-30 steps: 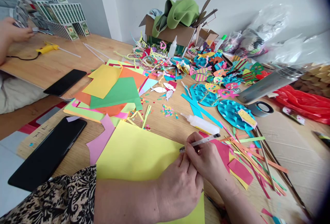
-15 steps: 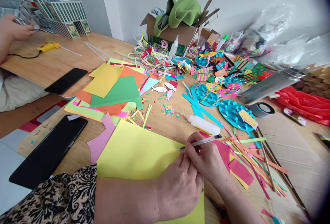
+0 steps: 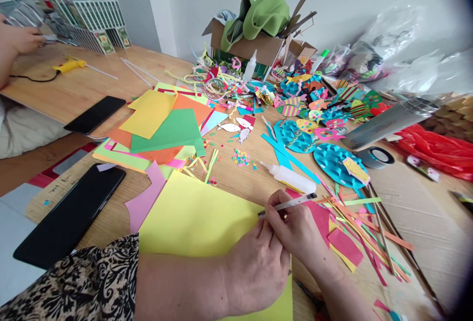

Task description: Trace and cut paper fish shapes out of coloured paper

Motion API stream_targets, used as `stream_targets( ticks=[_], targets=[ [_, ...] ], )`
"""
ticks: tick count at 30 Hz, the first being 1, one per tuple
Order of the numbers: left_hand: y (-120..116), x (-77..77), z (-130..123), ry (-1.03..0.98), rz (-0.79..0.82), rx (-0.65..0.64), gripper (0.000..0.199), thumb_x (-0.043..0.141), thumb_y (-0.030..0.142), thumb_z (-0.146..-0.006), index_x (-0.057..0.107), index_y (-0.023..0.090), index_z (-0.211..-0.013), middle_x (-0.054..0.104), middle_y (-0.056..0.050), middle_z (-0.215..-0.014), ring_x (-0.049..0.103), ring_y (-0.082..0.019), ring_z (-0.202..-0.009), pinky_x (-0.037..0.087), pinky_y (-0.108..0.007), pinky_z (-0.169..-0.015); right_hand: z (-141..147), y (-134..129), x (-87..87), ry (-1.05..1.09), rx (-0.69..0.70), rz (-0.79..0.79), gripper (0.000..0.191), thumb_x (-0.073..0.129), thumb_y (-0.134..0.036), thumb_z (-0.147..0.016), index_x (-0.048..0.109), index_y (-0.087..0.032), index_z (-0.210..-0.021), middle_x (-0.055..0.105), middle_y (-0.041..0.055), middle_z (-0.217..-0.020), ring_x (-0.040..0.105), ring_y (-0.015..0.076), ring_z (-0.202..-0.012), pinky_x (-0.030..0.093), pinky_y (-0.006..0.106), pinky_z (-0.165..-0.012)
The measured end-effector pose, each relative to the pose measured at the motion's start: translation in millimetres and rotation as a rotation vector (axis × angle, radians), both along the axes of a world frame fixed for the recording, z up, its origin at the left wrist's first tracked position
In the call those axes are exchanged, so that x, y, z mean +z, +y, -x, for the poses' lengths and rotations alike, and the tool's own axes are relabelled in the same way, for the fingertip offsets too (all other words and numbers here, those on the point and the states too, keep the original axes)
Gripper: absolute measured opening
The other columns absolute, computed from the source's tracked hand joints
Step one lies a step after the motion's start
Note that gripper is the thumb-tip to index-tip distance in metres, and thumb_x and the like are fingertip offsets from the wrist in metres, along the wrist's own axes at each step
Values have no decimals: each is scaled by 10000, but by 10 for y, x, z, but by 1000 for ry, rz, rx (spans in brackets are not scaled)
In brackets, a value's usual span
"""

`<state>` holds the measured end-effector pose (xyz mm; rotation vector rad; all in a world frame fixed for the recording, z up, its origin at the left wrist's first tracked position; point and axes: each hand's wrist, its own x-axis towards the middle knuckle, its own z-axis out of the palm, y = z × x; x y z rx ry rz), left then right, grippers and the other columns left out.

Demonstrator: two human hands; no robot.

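Well, one pen (image 3: pixel 295 202) is clamped in the right hand (image 3: pixel 295 225) over one yellow sheet (image 3: pixel 188 212) toward the bench (image 3: pixel 236 179)'s near edge; the left hand (image 3: pixel 258 272) rests there, grip unclear. Beyond two phones (image 3: pixel 95 114), a co-worker's hand (image 3: pixel 24 40) has shifted left.

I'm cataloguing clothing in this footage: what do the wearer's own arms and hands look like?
A black-and-beige, scroll-patterned fabric sleeve covers part of the left arm; the right forearm shows none. Left hand and right hand are gloveless, no watch visible.

Pale walls (image 3: pixel 332 6) stand behind a wooden table (image 3: pixel 236 179)
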<state>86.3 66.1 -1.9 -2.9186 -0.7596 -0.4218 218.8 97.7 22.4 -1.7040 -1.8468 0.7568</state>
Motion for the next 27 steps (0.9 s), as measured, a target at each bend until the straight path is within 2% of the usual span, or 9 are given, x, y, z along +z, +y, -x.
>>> stream_targets(
  ticks=[14, 27],
  targets=[
    [2, 26, 11, 0, -15, 10, 391, 402, 299, -932, 637, 56, -1127, 631, -215, -1171, 573, -327, -1117, 370, -445, -964, 11, -4, 8, 19, -4, 7, 152, 477, -234, -830, 441, -223, -683, 499, -43, -526, 473, 113, -453, 386, 214, -425],
    [-8, 27, 6, 13, 1, 3, 399, 388, 285, -943, 616, 37, -1156, 622, -224, -1179, 570, -319, -1121, 372, -441, -966, 11, -2, 12, 19, -4, 6, 149, 476, -248, -824, 448, -222, -679, 506, -40, -522, 476, 114, -450, 388, 213, -422]
  ],
)
